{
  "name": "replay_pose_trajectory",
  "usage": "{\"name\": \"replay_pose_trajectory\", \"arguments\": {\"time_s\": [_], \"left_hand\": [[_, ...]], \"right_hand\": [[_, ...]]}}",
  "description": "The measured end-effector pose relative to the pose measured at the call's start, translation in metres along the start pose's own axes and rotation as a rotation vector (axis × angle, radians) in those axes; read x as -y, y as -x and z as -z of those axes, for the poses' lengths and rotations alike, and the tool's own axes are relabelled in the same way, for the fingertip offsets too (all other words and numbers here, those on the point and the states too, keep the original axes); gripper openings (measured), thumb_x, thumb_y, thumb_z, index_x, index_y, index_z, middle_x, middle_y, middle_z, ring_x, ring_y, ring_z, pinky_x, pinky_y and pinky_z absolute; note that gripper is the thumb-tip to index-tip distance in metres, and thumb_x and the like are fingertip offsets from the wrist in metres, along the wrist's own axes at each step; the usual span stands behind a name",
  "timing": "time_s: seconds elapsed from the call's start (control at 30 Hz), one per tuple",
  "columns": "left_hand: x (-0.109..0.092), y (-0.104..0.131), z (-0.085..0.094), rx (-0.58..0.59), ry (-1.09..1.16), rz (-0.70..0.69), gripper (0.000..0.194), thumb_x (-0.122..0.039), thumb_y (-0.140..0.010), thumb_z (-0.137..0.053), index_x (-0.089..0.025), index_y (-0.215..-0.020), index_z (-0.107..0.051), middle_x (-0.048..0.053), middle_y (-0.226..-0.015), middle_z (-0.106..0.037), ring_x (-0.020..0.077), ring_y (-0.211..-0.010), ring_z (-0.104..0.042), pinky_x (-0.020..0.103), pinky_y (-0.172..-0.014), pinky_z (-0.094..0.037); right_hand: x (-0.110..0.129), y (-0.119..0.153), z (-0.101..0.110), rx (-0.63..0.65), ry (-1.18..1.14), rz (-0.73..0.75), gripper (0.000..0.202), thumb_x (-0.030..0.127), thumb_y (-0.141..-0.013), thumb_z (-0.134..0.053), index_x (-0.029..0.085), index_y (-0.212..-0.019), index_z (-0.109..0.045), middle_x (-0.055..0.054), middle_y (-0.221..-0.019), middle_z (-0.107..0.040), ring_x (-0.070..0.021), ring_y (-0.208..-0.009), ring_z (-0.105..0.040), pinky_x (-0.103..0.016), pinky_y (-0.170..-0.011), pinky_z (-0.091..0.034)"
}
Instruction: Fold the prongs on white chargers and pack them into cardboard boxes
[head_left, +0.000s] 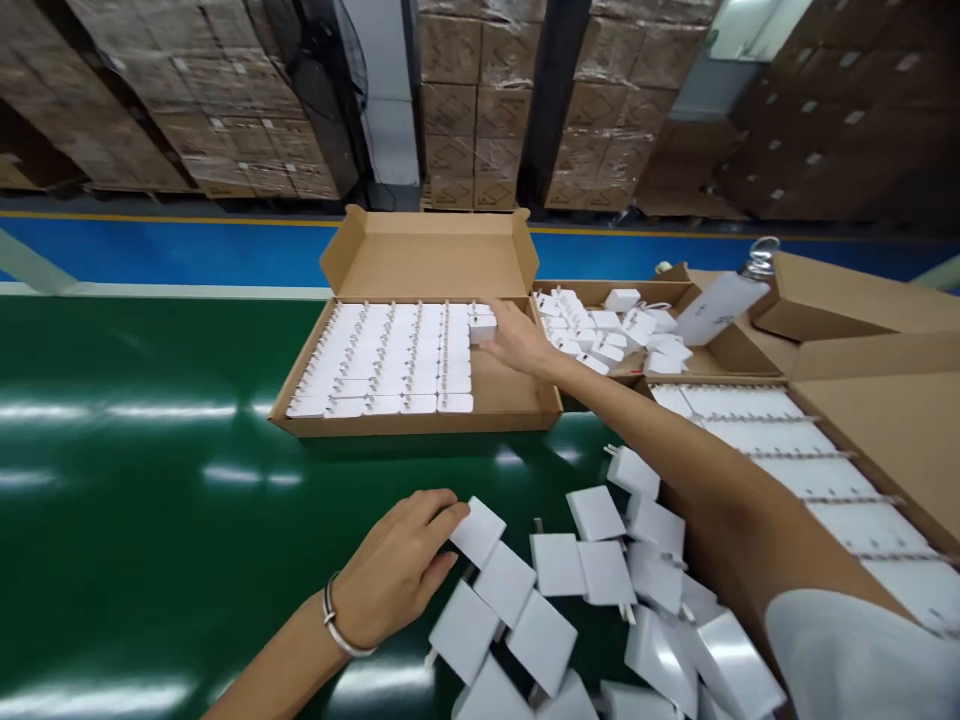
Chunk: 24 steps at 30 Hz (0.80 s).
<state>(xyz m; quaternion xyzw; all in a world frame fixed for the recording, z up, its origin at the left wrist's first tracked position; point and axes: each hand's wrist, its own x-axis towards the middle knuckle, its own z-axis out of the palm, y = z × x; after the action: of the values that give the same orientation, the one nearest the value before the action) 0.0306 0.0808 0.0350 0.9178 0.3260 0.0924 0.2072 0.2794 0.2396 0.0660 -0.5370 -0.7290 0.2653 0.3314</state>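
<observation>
White plug adapters stand in tight rows in an open cardboard box (420, 425) at the middle of the table. My right hand (517, 338) reaches into its right part, fingers closed on a white adapter (482, 328) at the back, beside the last full row. Lower down, my left hand (401, 565), with a bracelet at the wrist, touches a white adapter (478, 532) with its fingertips; thumb and fingers are apart around its left corner. That adapter lies at the upper left of a loose pile of adapters (541, 642) on the green table.
Behind my right arm, a cardboard box (720, 355) holds loose adapters and a white bottle (724, 305). Another box (750, 380) with rows of adapters stands at the right. Stacked cartons (480, 100) and a fan (319, 45) are beyond the green table (150, 520).
</observation>
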Motion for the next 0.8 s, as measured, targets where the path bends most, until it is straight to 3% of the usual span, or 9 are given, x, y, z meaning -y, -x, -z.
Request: {"name": "replay_pose_trajectory", "arguments": {"time_s": [0.07,0.13,0.2,0.27,0.33,0.43,0.57,0.7,0.8], "left_hand": [[-0.002,-0.006,-0.005,0.036,-0.016,-0.032,0.057,-0.007,-0.070,-0.045,-0.026,-0.124,-0.039,0.008,-0.127,-0.042,0.0261,-0.111,-0.044,0.043,-0.090,-0.040],[-0.002,-0.015,-0.012,0.085,-0.049,-0.069,0.070,-0.001,-0.065,-0.043,-0.029,-0.128,-0.033,0.007,-0.135,-0.034,0.0288,-0.119,-0.035,0.049,-0.094,-0.034],[-0.002,-0.028,-0.021,0.132,-0.066,-0.127,0.073,0.002,-0.062,-0.041,-0.028,-0.128,-0.034,0.006,-0.133,-0.037,0.0287,-0.120,-0.034,0.049,-0.095,-0.032],[-0.002,-0.039,-0.026,0.151,-0.067,-0.158,0.069,0.001,-0.061,-0.042,-0.024,-0.125,-0.039,0.008,-0.124,-0.047,0.0273,-0.113,-0.041,0.044,-0.093,-0.035],[0.002,-0.045,-0.025,0.105,-0.072,-0.069,0.060,-0.007,-0.066,-0.045,-0.020,-0.124,-0.042,0.010,-0.111,-0.054,0.0269,-0.102,-0.049,0.041,-0.086,-0.040],[0.019,-0.032,-0.013,-0.025,-0.024,0.243,0.046,-0.032,-0.076,-0.045,-0.018,-0.120,-0.044,0.009,-0.099,-0.057,0.0244,-0.087,-0.055,0.037,-0.076,-0.044],[0.050,0.016,0.009,-0.123,0.085,0.543,0.041,-0.051,-0.078,-0.039,-0.019,-0.099,-0.055,0.004,-0.087,-0.061,0.0199,-0.077,-0.058,0.030,-0.071,-0.046],[0.067,0.064,0.021,-0.204,0.131,0.631,0.043,-0.052,-0.078,-0.039,-0.018,-0.097,-0.058,0.007,-0.091,-0.062,0.0213,-0.078,-0.059,0.029,-0.067,-0.047],[0.063,0.080,0.024,-0.171,0.211,0.527,0.039,-0.040,-0.080,-0.039,-0.020,-0.111,-0.052,0.008,-0.103,-0.059,0.0199,-0.080,-0.059,0.027,-0.064,-0.048]], "right_hand": [[0.022,0.049,0.017,0.299,-0.132,0.106,0.034,0.017,-0.065,-0.058,0.016,-0.100,-0.054,-0.005,-0.096,-0.056,-0.0205,-0.089,-0.051,-0.041,-0.084,-0.039],[0.030,0.102,0.027,0.598,-0.126,0.108,0.033,0.020,-0.059,-0.064,0.018,-0.092,-0.060,-0.002,-0.083,-0.059,-0.0182,-0.074,-0.054,-0.037,-0.072,-0.044],[0.022,0.147,0.029,0.634,-0.002,0.025,0.037,0.014,-0.047,-0.069,0.018,-0.084,-0.063,-0.001,-0.070,-0.059,-0.0178,-0.065,-0.053,-0.035,-0.067,-0.044],[0.005,0.174,0.029,0.568,0.106,-0.076,0.043,0.008,-0.040,-0.068,0.018,-0.081,-0.064,-0.002,-0.067,-0.058,-0.0187,-0.064,-0.053,-0.034,-0.065,-0.043],[-0.009,0.180,0.030,0.511,0.152,-0.132,0.047,0.008,-0.043,-0.066,0.019,-0.088,-0.064,-0.003,-0.071,-0.059,-0.0193,-0.065,-0.054,-0.033,-0.064,-0.042],[-0.011,0.165,0.035,0.468,0.201,-0.097,0.048,0.011,-0.054,-0.057,0.021,-0.100,-0.061,-0.005,-0.077,-0.059,-0.0198,-0.068,-0.053,-0.031,-0.062,-0.040],[-0.001,0.154,0.033,0.676,0.264,-0.101,0.054,0.010,-0.040,-0.063,0.023,-0.092,-0.065,-0.005,-0.082,-0.056,-0.0200,-0.068,-0.050,-0.029,-0.057,-0.038],[-0.001,0.161,0.020,0.825,0.419,-0.135,0.050,0.011,-0.038,-0.066,0.022,-0.087,-0.063,-0.003,-0.076,-0.052,-0.0175,-0.060,-0.046,-0.030,-0.054,-0.036],[0.001,0.152,0.025,0.930,0.494,-0.145,0.043,0.016,-0.047,-0.063,0.022,-0.090,-0.060,-0.003,-0.070,-0.051,-0.0194,-0.062,-0.046,-0.031,-0.055,-0.035]]}}
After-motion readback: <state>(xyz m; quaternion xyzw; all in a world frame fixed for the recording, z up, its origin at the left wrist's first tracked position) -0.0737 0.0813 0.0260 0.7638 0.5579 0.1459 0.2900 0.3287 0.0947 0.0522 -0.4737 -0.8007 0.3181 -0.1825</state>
